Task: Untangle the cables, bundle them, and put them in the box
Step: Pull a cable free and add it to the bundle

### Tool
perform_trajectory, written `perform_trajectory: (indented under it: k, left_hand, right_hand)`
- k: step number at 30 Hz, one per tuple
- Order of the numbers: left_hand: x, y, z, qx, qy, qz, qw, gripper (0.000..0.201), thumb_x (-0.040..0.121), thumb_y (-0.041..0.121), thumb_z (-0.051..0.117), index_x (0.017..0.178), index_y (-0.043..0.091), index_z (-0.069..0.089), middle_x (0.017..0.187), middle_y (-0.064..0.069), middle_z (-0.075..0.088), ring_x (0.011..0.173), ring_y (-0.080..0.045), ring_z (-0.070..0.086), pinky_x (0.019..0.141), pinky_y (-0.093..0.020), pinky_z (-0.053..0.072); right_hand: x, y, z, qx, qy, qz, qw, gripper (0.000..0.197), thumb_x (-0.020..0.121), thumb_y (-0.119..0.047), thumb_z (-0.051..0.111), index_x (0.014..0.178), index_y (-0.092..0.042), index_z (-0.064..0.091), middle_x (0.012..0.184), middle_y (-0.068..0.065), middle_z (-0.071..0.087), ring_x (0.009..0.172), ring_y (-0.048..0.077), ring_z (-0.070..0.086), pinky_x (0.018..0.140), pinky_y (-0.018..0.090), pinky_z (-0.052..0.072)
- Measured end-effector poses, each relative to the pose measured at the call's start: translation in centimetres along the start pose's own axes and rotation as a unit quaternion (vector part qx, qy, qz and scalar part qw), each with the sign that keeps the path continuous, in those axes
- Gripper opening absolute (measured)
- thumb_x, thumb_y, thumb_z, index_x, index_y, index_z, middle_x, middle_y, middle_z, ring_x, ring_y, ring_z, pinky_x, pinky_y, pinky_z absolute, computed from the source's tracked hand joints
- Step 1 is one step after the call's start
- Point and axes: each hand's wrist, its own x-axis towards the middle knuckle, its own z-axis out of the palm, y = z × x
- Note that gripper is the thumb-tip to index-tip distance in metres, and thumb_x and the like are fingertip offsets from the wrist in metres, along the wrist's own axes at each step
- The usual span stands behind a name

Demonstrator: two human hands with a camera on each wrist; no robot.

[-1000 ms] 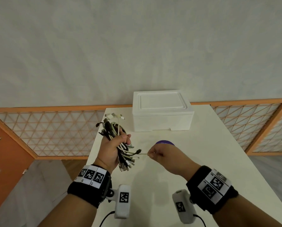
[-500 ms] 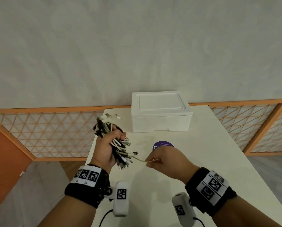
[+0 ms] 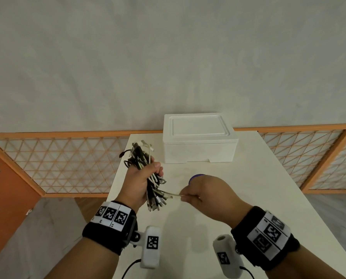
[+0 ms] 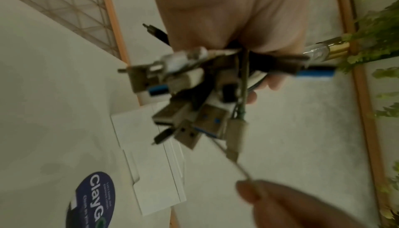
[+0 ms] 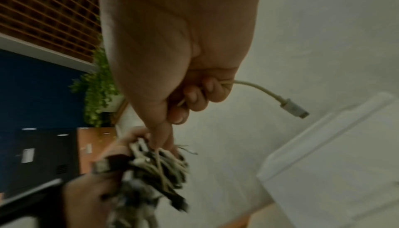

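My left hand (image 3: 140,182) gripped the cable bundle (image 3: 148,178); my right hand (image 3: 206,195) pinched one white cable (image 3: 173,195) leading from it. The box (image 3: 199,137) sat far on the table (image 3: 248,188), lid on; its contents were hidden.

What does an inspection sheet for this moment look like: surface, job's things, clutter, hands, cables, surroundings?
Surface: white table, mostly bare.
Job's things: white foam box at the far edge, lid on.
Clutter: round purple sticker, partly hidden behind the right hand.
Hands: left hand grips the cable bundle; right hand pinches one white cable.
Cables: white cable runs taut from bundle to right-hand grip; its plug end hangs free.
Surroundings: orange lattice railing, grey wall.
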Motion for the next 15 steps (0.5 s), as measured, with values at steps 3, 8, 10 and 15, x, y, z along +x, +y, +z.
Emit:
perform_trajectory:
  k: [3,8,10,15]
  left_hand:
    - [0.0,-1.3,0.2,0.100,0.011,-0.030,0.995,0.026,0.066,0.017,0.072,0.087,0.011,0.057,0.064,-0.005,0.062,0.065,-0.022,0.061,0.072,-0.038,0.049]
    - [-1.8,-2.2,1.7,0.180,-0.103,-0.020,0.978,0.007,0.071,0.014,0.064,0.078,0.014,0.063,0.063,0.008,0.062,0.062,-0.007,0.058,0.056,-0.023,0.045]
    - [-2.5,-2.3,2.0,0.161,-0.140,-0.044,0.976,0.010,0.076,0.016,0.057,0.073,0.019,0.066,0.063,0.011,0.061,0.061,0.000,0.057,0.058,-0.021,0.045]
    - [-3.9,-1.9,2.7,0.053,-0.234,-0.086,0.967,0.064,0.043,0.064,0.078,0.062,0.007,0.058,0.057,-0.011,0.052,0.051,-0.019,0.053,0.068,-0.028,0.048]
  right_hand:
    - [1.0,-1.7,0.0,-0.122,0.033,-0.113,0.986,0.008,0.077,-0.025,0.066,0.070,-0.026,0.070,0.062,-0.008,0.056,0.056,0.016,0.053,0.047,0.026,0.046]
    - [2.7,-2.4,-1.5,-0.162,0.101,-0.191,0.963,0.015,0.079,-0.021,0.069,0.069,-0.032,0.067,0.071,-0.013,0.061,0.067,0.012,0.047,0.055,0.028,0.039]
    - [3.0,-3.3,-2.2,-0.162,0.117,-0.230,0.953,0.018,0.083,-0.019,0.063,0.073,-0.033,0.068,0.077,-0.015,0.064,0.074,0.010,0.044,0.062,0.026,0.034]
    - [4.7,-2.0,-2.9,-0.016,0.145,-0.220,0.964,0.010,0.081,-0.027,0.066,0.078,-0.025,0.075,0.077,-0.008,0.067,0.072,0.013,0.056,0.066,0.029,0.045]
